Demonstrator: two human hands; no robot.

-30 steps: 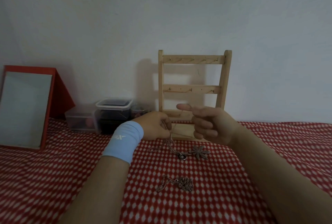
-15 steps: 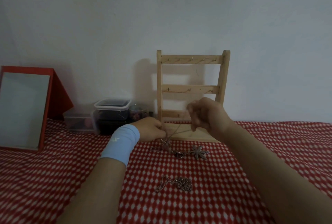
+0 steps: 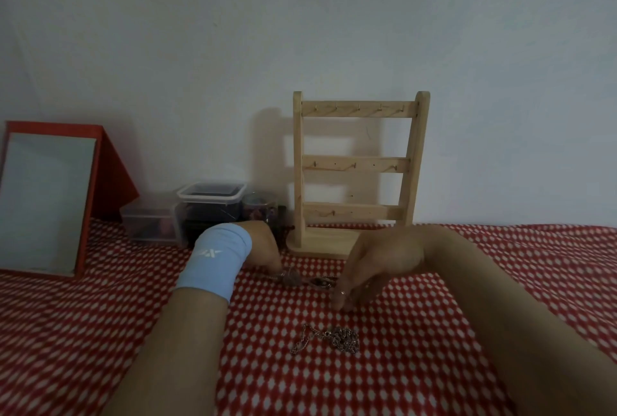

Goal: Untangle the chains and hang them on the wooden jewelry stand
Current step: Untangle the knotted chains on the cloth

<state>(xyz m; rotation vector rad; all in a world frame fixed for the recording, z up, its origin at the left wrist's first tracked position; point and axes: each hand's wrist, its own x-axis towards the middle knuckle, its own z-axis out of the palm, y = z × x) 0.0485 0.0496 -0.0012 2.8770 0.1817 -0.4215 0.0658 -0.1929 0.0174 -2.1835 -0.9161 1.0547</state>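
1. The left hand (image 3: 263, 248), with a light blue wristband (image 3: 217, 262) on its wrist, reached down to the table (image 3: 100, 315), which was covered in a red-and-white patterned cloth. Its fingers were curled and pinched the left end of the tangled chain (image 3: 293, 278).
2. The tangled chain lay on the cloth between the two hands, just in front of the base of the wooden jewelry stand (image 3: 357, 175). A ring-shaped piece showed near its middle.
3. The right hand (image 3: 384, 258) was arched over the chain's right end, fingers pointing down and bunched together. The fingertips (image 3: 344, 300) pinched a small bit of shiny metal against the cloth; what else lay under the hand was hidden.
4. A second chain (image 3: 337, 338) lay loose in a small heap on the cloth, nearer the person than the hands and touched by neither.
5. The stand stood upright against the pale wall (image 3: 300, 31), with three crossbars carrying small hooks. No chain hung on any bar.
6. To the left of the stand sat a small dark jar (image 3: 260, 212) and clear plastic containers (image 3: 210, 208), the taller one lidded with dark contents.
7. Further left, a mirror (image 3: 46, 202) in a red frame leaned back on its prop.
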